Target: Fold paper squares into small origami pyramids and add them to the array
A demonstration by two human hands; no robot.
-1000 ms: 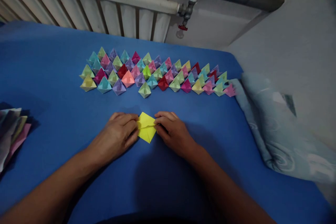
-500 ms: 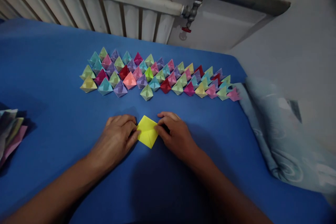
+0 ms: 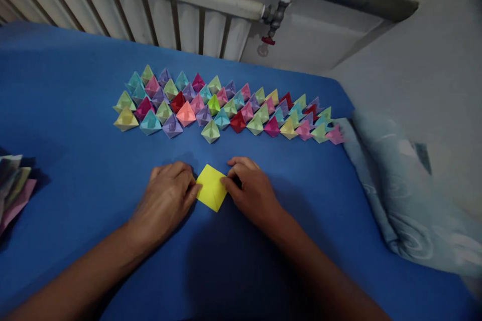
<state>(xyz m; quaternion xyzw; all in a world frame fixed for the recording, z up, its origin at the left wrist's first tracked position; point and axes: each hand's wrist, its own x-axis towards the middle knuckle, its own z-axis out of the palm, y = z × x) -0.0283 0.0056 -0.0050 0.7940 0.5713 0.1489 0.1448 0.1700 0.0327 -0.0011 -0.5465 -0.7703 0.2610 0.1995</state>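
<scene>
A small folded square of yellow origami paper (image 3: 211, 188) lies between my hands, turned with one corner toward me and a crease near that corner. My left hand (image 3: 167, 190) pinches its left corner between thumb and fingers. At the opposite corner, my right hand (image 3: 249, 186) grips the paper with the thumb on top and the fingers curled. Beyond the hands stand several rows of folded paper boats (image 3: 222, 119) in many colours. One pale green paper boat (image 3: 210, 132) sits nearest to the yellow paper, a little in front of the rows.
A blue surface (image 3: 94, 170) lies under everything. At the left edge is a stack of coloured paper (image 3: 17, 195). A folded grey-green cloth (image 3: 399, 200) rests on the right. Along the back run a white radiator (image 3: 150, 15) and a pipe with a red valve handle (image 3: 268, 40).
The yellow paper looks flatter now, its middle crease no longer showing. Both hands keep their hold on its side corners and have barely moved.
</scene>
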